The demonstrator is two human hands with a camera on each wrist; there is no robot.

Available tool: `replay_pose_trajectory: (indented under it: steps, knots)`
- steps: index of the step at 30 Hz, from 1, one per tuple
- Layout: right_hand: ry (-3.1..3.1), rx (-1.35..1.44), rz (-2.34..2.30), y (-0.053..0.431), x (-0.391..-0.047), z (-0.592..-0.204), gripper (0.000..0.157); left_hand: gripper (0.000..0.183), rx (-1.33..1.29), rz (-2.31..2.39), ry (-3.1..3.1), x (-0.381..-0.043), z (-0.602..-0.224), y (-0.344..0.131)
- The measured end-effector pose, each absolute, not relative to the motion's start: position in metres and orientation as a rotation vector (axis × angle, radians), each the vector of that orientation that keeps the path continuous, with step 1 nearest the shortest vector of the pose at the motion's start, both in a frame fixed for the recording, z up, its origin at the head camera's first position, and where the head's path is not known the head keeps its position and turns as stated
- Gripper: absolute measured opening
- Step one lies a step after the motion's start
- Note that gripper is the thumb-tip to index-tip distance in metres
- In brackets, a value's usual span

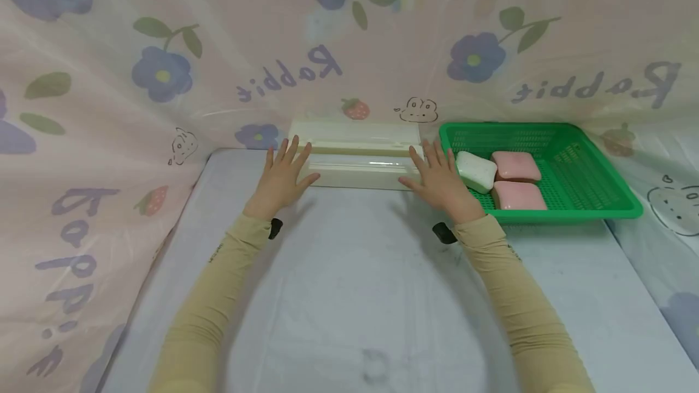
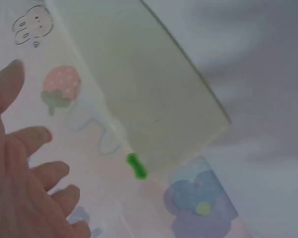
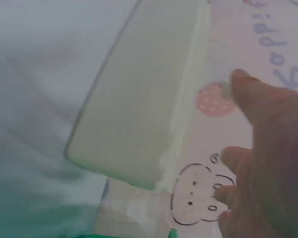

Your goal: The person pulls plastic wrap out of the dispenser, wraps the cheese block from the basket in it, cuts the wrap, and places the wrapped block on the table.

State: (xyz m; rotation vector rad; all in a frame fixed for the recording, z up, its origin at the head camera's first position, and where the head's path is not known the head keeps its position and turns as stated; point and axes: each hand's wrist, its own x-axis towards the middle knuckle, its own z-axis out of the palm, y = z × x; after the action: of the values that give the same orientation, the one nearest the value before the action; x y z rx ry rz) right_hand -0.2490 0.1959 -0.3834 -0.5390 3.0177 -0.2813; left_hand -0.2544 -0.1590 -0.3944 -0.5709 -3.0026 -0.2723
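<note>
A long cream plastic box (image 1: 360,178) lies crosswise at the back of the table, its lid (image 1: 355,132) raised along the far side. My left hand (image 1: 281,178) is at the box's left end, fingers spread and pointing away from me. At the right end my right hand (image 1: 437,181) is held the same way, thumb toward the box. Neither hand grips anything. In the left wrist view a small green piece (image 2: 137,166) shows at one corner of the box, with spread fingers beside it. The right wrist view has the box's plain front face (image 3: 134,94).
A green plastic basket (image 1: 595,213) stands to the right, close to my right hand. Inside it are two pink rounded blocks (image 1: 516,166) and a white one (image 1: 476,171). Behind the table hangs a flower-printed sheet (image 1: 382,35). A whitish cover (image 1: 349,290) lies over the table.
</note>
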Motion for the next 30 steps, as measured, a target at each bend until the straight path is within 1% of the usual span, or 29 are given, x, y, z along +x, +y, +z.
replay_pose_trajectory:
  steps: [4,7,9,12,16,23,27,30]
  knots:
    - [2.998,-0.606,-0.364,0.203,-0.254,-0.372,0.077,0.068,-0.671,-0.472,-2.970,-0.260,-0.377,-0.158]
    - [2.977,-0.664,-0.454,0.208,-0.259,-0.362,0.070,0.061,-0.704,-0.701,-2.948,-0.265,-0.363,-0.157]
    - [2.939,-0.655,-0.530,0.210,-0.262,-0.356,0.067,0.058,-0.720,-0.834,-2.919,-0.269,-0.357,-0.156]
    - [2.882,-0.632,-0.614,0.212,-0.264,-0.347,0.064,0.051,-0.721,-1.055,-2.875,-0.276,-0.350,-0.156]
    - [2.859,-0.661,-0.641,0.210,-0.268,-0.340,0.061,0.046,-0.689,-1.222,-2.865,-0.285,-0.345,-0.156]
    - [2.788,-0.766,-0.817,0.204,-0.283,-0.345,0.048,0.046,-0.604,-1.253,-2.983,-0.293,-0.348,-0.159]
    - [2.709,-0.781,-0.944,0.200,-0.294,-0.354,0.041,0.043,-0.613,-1.425,-2.973,-0.302,-0.362,-0.163]
    - [2.682,-0.771,-0.971,0.199,-0.301,-0.362,0.039,0.042,-0.637,-1.573,-2.931,-0.307,-0.373,-0.165]
